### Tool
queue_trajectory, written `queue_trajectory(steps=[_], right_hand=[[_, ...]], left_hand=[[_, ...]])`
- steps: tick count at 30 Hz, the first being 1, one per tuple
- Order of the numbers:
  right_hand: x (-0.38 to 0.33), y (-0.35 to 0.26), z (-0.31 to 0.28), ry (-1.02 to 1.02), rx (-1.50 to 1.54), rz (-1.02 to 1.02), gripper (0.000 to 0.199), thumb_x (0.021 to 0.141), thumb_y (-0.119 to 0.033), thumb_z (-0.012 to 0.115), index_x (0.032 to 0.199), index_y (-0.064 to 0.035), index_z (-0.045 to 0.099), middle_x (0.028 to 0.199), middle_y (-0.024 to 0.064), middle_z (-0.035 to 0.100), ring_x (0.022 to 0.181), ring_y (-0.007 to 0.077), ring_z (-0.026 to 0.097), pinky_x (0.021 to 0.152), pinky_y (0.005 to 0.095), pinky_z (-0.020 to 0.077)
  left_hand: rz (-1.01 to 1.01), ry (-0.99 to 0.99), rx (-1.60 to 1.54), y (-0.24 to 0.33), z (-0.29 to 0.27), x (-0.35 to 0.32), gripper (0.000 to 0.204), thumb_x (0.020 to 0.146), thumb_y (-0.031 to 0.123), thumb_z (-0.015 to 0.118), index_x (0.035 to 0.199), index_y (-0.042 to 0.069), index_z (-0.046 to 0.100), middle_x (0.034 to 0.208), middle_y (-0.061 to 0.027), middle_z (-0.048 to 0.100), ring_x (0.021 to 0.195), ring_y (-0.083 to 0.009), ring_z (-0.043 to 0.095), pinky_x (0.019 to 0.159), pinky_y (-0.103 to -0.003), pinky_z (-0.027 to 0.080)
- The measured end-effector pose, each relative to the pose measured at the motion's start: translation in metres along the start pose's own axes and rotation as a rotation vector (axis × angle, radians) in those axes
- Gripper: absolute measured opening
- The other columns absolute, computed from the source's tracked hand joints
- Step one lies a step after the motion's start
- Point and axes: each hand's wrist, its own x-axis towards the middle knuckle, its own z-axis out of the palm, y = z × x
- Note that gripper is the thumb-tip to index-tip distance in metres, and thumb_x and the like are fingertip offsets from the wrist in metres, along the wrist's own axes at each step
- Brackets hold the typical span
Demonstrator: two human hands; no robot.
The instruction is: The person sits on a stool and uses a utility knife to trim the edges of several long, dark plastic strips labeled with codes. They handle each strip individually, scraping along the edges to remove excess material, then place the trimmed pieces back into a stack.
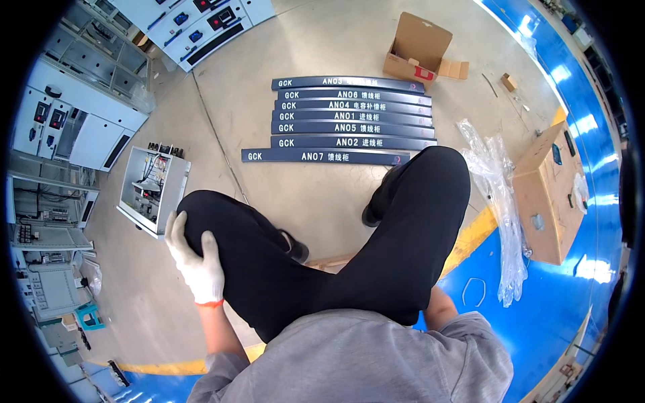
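Observation:
My left hand, in a white knitted glove with an orange cuff, rests on the outer side of my left knee. Its fingers lie stretched along the black trousers, thumb apart, and it holds nothing. On the right, a bare part of my right forearm shows beside my thigh; the right hand itself is hidden behind the leg. Beyond my feet, several long dark label strips with white lettering lie stacked in rows on the floor. A grey metal drawer unit with wiring inside stands just past my left knee.
An open cardboard box stands behind the strips. Clear plastic wrap lies at right beside a larger carton with small items on top. Grey electrical cabinets line the left. Yellow tape borders the blue floor; a teal stool is lower left.

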Motion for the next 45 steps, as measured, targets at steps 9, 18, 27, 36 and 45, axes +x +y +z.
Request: queue_trajectory(steps=[9, 18, 27, 36, 45], right_hand=[[0.134, -0.165, -0.097, 0.342, -0.103, -0.094, 0.089, 0.078, -0.031, 0.081, 0.156, -0.015, 0.042, 0.148, 0.024, 0.048, 0.141, 0.0421, 0.045, 0.117, 0.0503, 0.0408], [0.277, -0.281, -0.153, 0.665, -0.226, -0.24, 0.097, 0.077, -0.033, 0.083, 0.161, -0.0164, 0.037, 0.157, 0.0258, 0.042, 0.148, 0.0437, 0.039, 0.122, 0.0501, 0.0359], [0.288, -0.32, -0.126, 0.67, -0.228, -0.345, 0.064, 0.086, -0.027, 0.072, 0.144, -0.0057, 0.055, 0.137, 0.0231, 0.061, 0.132, 0.0389, 0.055, 0.113, 0.0469, 0.0438], [0.277, -0.402, -0.111, 0.684, -0.145, -0.442, 0.049, 0.088, -0.043, 0.075, 0.126, -0.0127, 0.07, 0.12, 0.0232, 0.066, 0.113, 0.0434, 0.063, 0.099, 0.0498, 0.0522], [0.26, -0.358, -0.117, 0.5, -0.198, -0.442, 0.038, 0.095, -0.039, 0.068, 0.111, -0.005, 0.07, 0.098, 0.0258, 0.072, 0.09, 0.0459, 0.07, 0.082, 0.0509, 0.0548]], left_hand=[[-0.299, -0.281, -0.638, -0.066, 0.064, 0.084, 0.049, 0.102, 0.028, 0.058, 0.138, -0.005, 0.057, 0.131, -0.0164, 0.065, 0.127, -0.0251, 0.058, 0.113, -0.037, 0.041], [-0.617, -0.617, 0.07, -0.399, 0.375, 0.124, 0.077, 0.093, 0.059, 0.065, 0.148, 0.006, 0.052, 0.111, -0.0142, 0.072, 0.088, -0.0193, 0.065, 0.079, -0.038, 0.052], [-1.096, -0.065, 0.252, -0.463, 0.58, 0.154, 0.083, 0.079, 0.059, 0.081, 0.137, 0.006, 0.055, 0.11, -0.0131, 0.068, 0.087, -0.0229, 0.066, 0.073, -0.042, 0.055], [-1.49, -0.22, -0.526, -0.457, 0.579, 0.188, 0.031, 0.098, 0.041, 0.061, 0.12, 0.02, 0.065, 0.122, -0.0034, 0.07, 0.11, -0.0263, 0.066, 0.093, -0.055, 0.051], [-1.491, 0.008, -0.924, -0.386, 0.534, 0.138, 0.033, 0.089, 0.037, 0.062, 0.114, 0.015, 0.065, 0.122, -0.0053, 0.068, 0.113, -0.0273, 0.061, 0.096, -0.051, 0.048]])
